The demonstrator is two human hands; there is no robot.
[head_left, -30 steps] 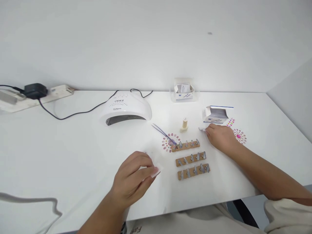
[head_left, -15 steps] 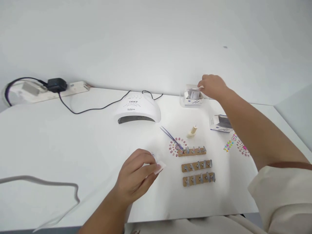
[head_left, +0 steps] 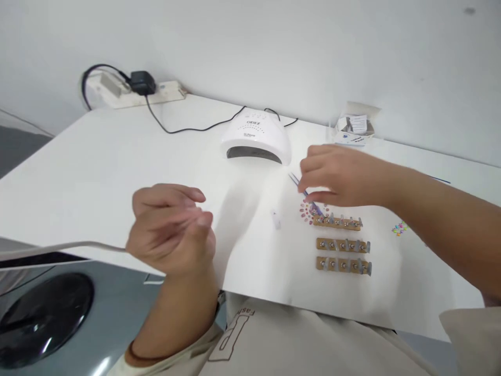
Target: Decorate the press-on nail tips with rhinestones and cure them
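Observation:
My left hand is raised over the table's front left, thumb and fingertips brought together; whatever they may pinch is too small or hidden to make out. My right hand hovers by the blue tweezers, its thumb apart from its curled fingers. The tweezers lie on a ring of small pink nail gems, partly covered by that hand. Below it are three wooden strips holding clear nail tips: a far strip, a middle strip and a near strip. A small whitish piece lies between my hands.
A white nail lamp stands at the back, its cord running to a power strip on the left. An opened box of packets sits by the wall. Colourful gems lie right. A black round stool seat is below left.
My right hand has come from the box at the back to the tweezers. My left hand has moved left and turned up, and the white pad is gone from its fingertips. The view has shifted.

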